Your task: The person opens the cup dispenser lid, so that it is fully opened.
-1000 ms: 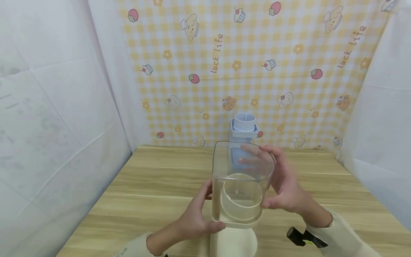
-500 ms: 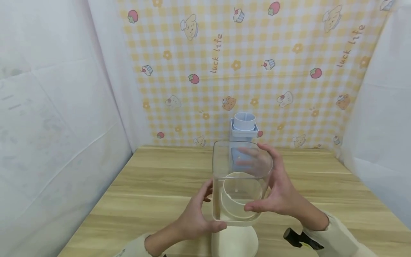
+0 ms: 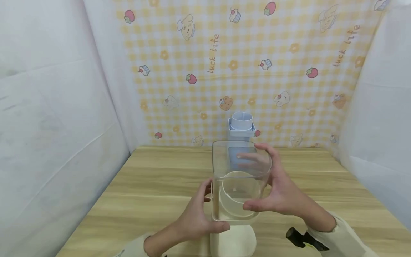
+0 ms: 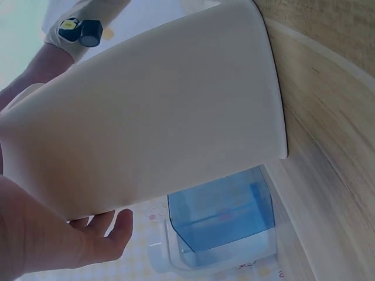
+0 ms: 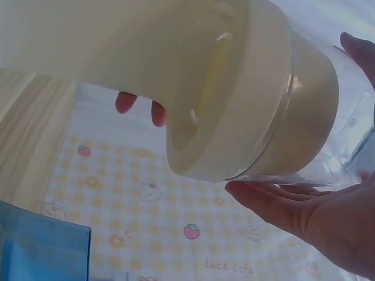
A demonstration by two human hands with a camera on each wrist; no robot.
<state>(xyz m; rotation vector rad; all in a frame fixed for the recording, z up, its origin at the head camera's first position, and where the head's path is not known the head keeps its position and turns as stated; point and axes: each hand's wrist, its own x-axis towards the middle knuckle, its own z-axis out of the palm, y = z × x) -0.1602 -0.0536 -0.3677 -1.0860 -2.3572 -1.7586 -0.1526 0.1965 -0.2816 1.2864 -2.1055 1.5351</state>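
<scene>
A clear, rounded-square tank point(image 3: 221, 157) sits mouth-side down over the cream dispenser stand point(image 4: 152, 105). Through its wall shows a round cream collar point(image 3: 232, 207), and the right wrist view shows a wider cream ring point(image 5: 252, 111) just below the tank. My right hand point(image 3: 282, 194) grips the tank at the right, thumb on the near side and fingers behind the wall. On the left, my left hand point(image 3: 196, 217) holds the upper part of the stand, its thumb along the front below the tank. The stand rests on the table and widens into a cream lower part point(image 3: 236, 241).
Behind the tank, by the patterned cloth point(image 3: 192, 107), stands a light-blue dispenser point(image 3: 242, 123) with an open round collar on top. Its see-through blue box point(image 4: 222, 211) shows in the left wrist view. White cloth walls point(image 3: 57, 125) flank the wooden table point(image 3: 154, 185).
My right thumb has moved from the tank's side leftward onto its near face, and the right hand has shifted slightly left with it. The left hand keeps its hold on the stand.
</scene>
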